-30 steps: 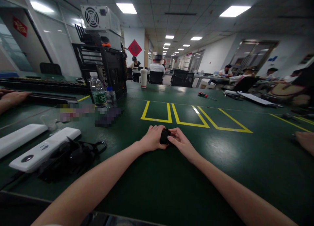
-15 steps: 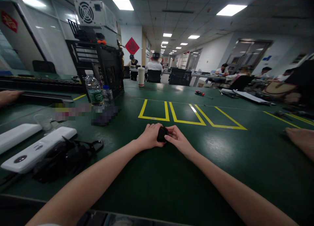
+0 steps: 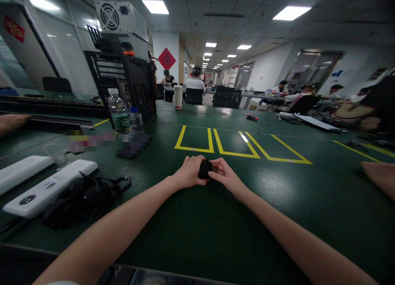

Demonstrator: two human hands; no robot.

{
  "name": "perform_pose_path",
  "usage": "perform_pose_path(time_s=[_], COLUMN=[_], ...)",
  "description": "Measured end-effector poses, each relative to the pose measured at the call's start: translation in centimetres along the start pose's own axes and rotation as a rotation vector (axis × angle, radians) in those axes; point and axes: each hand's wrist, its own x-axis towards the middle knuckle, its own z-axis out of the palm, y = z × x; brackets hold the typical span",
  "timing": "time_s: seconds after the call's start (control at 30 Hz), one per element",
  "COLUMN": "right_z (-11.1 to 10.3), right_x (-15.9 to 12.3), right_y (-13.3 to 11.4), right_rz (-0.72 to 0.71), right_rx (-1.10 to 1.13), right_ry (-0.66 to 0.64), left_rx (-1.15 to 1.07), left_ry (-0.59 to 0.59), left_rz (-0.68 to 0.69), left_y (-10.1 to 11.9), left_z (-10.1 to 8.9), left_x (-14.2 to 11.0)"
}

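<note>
A small rounded black object [image 3: 204, 169] sits between my two hands over the middle of the green table [image 3: 197, 223]; its exact kind is too dark to make out. My left hand [image 3: 190, 172] is wrapped round its left side, thumb below and fingers above. From the right, my right hand [image 3: 224, 173] pinches at its edge with thumb and fingertips. The fingers hide part of the object. Just beyond my hands, yellow tape outlines [image 3: 194, 149] mark the tabletop.
At the left lie white power-bank-like devices [image 3: 52, 188] and a black strapped item [image 3: 92, 196]. Behind them stand a water bottle [image 3: 119, 112], a smaller blue-capped bottle [image 3: 135, 120] and a black computer case [image 3: 138, 83]. A screwdriver [image 3: 253, 117] lies farther back. Other people's hands [image 3: 381, 176] reach in at both sides.
The whole view shifted slightly sideways with the head. Both hands keep their hold on the black object, with hardly any visible finger movement.
</note>
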Motion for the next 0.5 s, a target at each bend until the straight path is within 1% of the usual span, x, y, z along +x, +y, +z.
perform_pose_path(time_s=[0.13,0.23,0.37,0.43,0.5], right_z=[0.11,0.15,-0.09,-0.28,-0.41], right_x=[0.13,0.31,0.29,0.21,0.17], right_y=[0.00,0.08,-0.02,-0.05,0.00], right_rz=[-0.022,0.015,0.081,0.072,0.051], right_rx=[-0.026,-0.063,-0.105,-0.080,-0.034], right_ry=[0.081,0.098,0.045,-0.002,-0.021], left_rx=[-0.008,-0.019,-0.035,-0.036,-0.022], left_ry=[0.000,-0.011,-0.025,-0.023,-0.013], left_rz=[0.016,0.004,0.006,0.012,0.006], left_y=[-0.02,-0.03,0.00,0.01,-0.01], left_z=[-0.07,-0.18,-0.33,-0.31,-0.18], left_x=[-0.01,-0.04,-0.10,-0.10,-0.07])
